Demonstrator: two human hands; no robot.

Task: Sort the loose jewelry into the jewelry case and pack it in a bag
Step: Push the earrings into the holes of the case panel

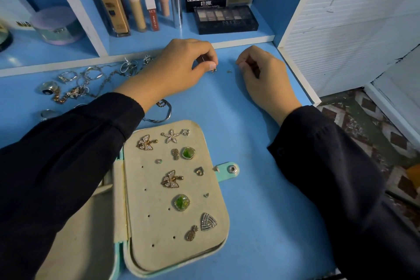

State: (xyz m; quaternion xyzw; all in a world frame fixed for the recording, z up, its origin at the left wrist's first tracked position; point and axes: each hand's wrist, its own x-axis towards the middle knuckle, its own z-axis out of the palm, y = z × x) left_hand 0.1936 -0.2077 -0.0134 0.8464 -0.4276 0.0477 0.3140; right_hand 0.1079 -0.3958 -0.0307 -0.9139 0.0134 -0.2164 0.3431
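Jewelry case [159, 223] is laid open for pinning behind the left hand [181, 63], by which a stud [213, 70] is pinched; whether the curled right hand [266, 79] holds anything cannot be told.

One head-worn wide-angle view (the only one) looks forward and steeply down, close over the jewelry case [159, 257] on the blue desk [261, 143].
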